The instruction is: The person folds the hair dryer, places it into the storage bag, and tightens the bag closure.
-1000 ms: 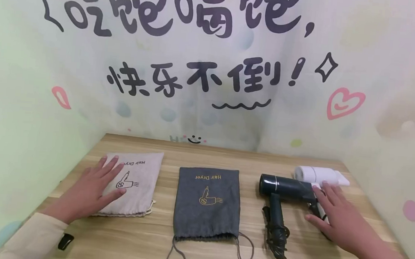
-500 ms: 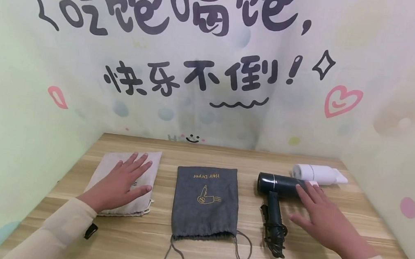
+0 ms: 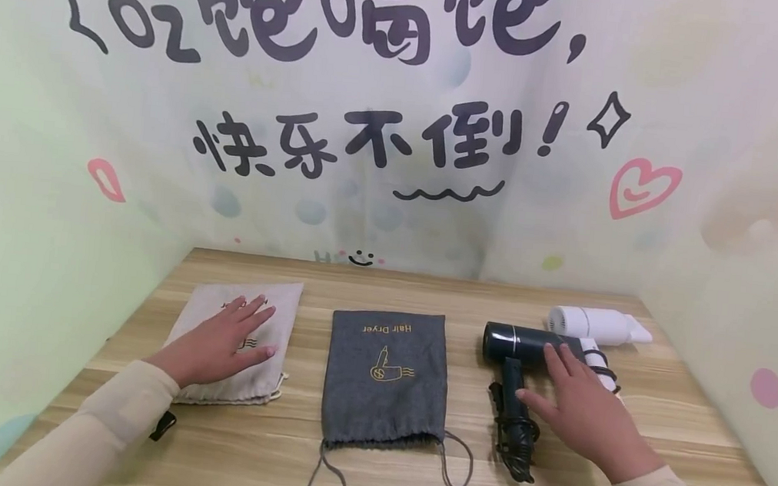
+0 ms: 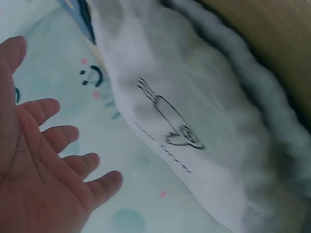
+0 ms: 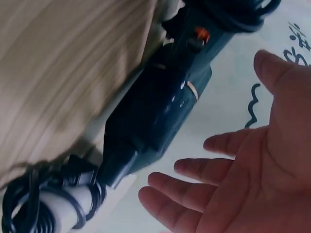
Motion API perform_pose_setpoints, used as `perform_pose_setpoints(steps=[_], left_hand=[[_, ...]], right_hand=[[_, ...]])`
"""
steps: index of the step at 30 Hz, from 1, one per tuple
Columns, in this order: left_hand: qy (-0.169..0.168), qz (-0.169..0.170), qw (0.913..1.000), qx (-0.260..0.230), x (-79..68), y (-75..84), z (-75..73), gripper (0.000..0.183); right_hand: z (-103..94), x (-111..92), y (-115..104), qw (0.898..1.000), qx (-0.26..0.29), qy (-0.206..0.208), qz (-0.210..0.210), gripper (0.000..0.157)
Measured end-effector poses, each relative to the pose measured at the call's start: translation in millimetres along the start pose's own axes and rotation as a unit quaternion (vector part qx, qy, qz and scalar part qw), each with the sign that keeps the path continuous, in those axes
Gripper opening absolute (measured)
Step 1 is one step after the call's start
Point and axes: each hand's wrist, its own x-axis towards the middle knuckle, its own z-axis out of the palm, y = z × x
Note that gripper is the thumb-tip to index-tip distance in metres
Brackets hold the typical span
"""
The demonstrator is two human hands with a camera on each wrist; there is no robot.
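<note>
A light beige drawstring bag (image 3: 278,314), printed with a hair dryer drawing, lies flat at the table's left. Over it is my left hand (image 3: 220,348), fingers spread and palm down; the left wrist view shows a gap between palm and cloth. At the right lies a black hair dryer (image 3: 515,345) with its cord wound round the handle. My right hand (image 3: 583,410) hovers above its nozzle end, fingers straight, holding nothing. Behind it is a white hair dryer (image 3: 590,325), its handle wrapped in black cord and partly hidden by the black dryer and my hand.
Between the hands a dark grey drawstring bag (image 3: 384,416) with gold print lies flat, its two cord loops toward me. A wooden table (image 3: 217,459) carries everything. A printed curtain (image 3: 363,218) stands along its back and sides.
My left hand has shifted right across the beige bag. My right hand has moved left and toward me, from the white dryer's handle to over the black dryer. The bags and dryers stay put.
</note>
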Motion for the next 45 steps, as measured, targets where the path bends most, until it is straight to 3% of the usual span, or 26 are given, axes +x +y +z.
perform_pose_setpoints(steps=[8,17,29,37,45], left_hand=[[-0.048,-0.033,0.9981,-0.021,-2.8,-26.2,9.0,0.082],[-0.120,-0.081,0.9894,-0.011,-3.7,-27.3,14.3,0.090],[-0.119,-0.088,0.9889,-0.016,-1.8,-28.4,17.8,0.085],[-0.122,-0.092,0.9881,-0.022,0.4,-27.0,16.9,0.085],[-0.120,-0.092,0.9883,-0.025,-0.1,-26.0,16.5,0.084]], right_hand=[[4.8,7,-21,0.999,0.002,-0.032,0.017,0.102],[10.7,9,-30,0.998,0.004,-0.048,0.035,0.102],[16.5,10,-34,0.999,-0.005,-0.022,0.029,0.101],[18.6,14,-33,0.998,-0.013,-0.041,0.037,0.103],[21.4,18,-34,0.998,-0.036,-0.046,0.036,0.091]])
